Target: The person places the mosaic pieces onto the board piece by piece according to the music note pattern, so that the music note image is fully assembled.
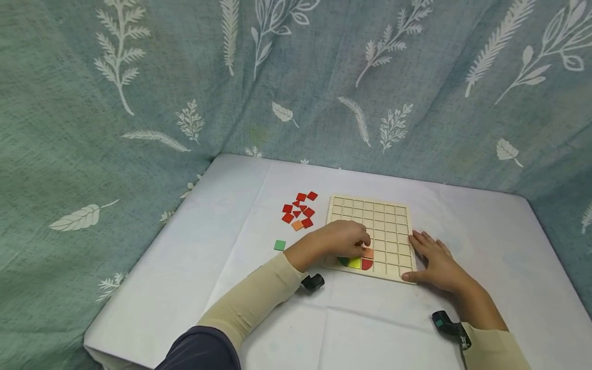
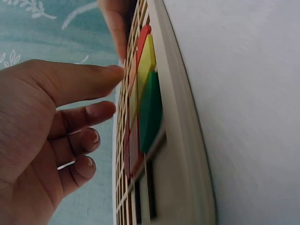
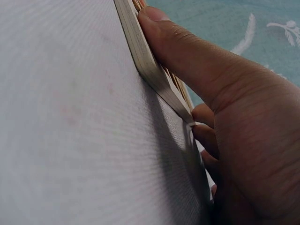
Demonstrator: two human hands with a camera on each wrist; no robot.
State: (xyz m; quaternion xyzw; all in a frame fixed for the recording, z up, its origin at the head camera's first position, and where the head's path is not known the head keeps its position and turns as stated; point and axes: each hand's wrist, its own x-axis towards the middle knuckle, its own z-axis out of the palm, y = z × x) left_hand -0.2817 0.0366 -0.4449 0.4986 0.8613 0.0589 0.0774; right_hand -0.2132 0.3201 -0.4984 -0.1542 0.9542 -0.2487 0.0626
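A wooden grid board (image 1: 390, 231) lies on the white table. My left hand (image 1: 344, 239) is over its near left part, thumb reaching down to the coloured pieces, fingers loosely bent; the left wrist view shows nothing between thumb and fingers. Along the near row sit a green rounded piece (image 2: 150, 112), a yellow piece (image 1: 354, 263) and a red rounded piece (image 1: 367, 264), with an orange square (image 1: 368, 253) behind the red one. More pieces are partly hidden by the hand. My right hand (image 1: 437, 264) rests against the board's right edge, its thumb (image 3: 173, 44) on the near corner and its fingers spread along the side.
Left of the board lie several loose red squares (image 1: 288, 218) and small red triangles, with an orange tile (image 1: 297, 225) among them. A green square (image 1: 279, 245) lies apart, nearer me. Leaf-patterned cloth (image 1: 287, 92) hangs behind the table.
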